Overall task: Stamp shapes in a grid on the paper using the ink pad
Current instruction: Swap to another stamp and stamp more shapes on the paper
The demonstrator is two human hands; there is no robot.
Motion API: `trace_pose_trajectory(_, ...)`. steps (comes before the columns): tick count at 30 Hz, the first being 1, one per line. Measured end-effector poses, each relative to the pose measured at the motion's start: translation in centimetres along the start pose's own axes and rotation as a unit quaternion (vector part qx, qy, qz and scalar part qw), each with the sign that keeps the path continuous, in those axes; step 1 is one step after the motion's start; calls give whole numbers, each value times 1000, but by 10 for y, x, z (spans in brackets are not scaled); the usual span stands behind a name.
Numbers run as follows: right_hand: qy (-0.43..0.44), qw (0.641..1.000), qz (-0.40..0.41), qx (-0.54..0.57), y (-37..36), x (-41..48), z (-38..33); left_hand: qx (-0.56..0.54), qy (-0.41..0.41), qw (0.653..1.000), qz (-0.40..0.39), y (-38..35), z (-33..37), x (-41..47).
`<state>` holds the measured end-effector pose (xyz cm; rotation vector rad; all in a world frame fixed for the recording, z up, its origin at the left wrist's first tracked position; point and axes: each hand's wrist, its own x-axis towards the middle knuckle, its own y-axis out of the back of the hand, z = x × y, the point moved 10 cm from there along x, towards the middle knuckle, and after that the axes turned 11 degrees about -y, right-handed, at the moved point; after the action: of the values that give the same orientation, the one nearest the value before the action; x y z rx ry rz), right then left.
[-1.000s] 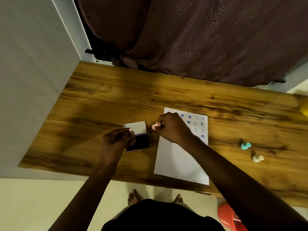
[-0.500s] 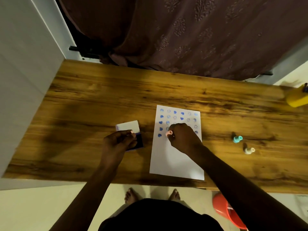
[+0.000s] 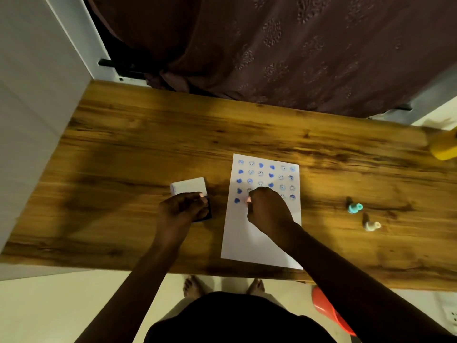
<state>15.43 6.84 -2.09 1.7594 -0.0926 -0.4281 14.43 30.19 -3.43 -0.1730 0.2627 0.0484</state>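
A white sheet of paper (image 3: 249, 241) lies on the wooden table (image 3: 138, 149), its upper part covered with rows of blue stamped hearts and faces. My right hand (image 3: 268, 210) is closed around a small pink stamp (image 3: 248, 200) and presses it down on the paper, in the lowest stamped row near the left edge. My left hand (image 3: 181, 210) rests on the dark ink pad (image 3: 207, 212), whose white lid (image 3: 189, 185) stands open behind it. Most of the pad is hidden under the hand.
Two spare stamps lie on the table to the right: a teal one (image 3: 354, 208) and a cream one (image 3: 371, 225). A yellow object (image 3: 444, 147) sits at the right edge. A dark curtain (image 3: 272, 45) hangs behind; a red object (image 3: 329, 310) is on the floor.
My right hand carried the pink stamp from beside the ink pad over to the paper and set it down in the lowest row. My left hand stayed on the pad.
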Motion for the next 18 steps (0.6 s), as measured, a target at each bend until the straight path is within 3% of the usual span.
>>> trace_pose_trajectory(12,7,1000,-12,-26,7,6,-1,18,-32,999,-30,-16,23,-3)
trace_pose_trajectory(18,5,995,-14,102,51,14,12,35,-38,997,-50,-24,28,-14)
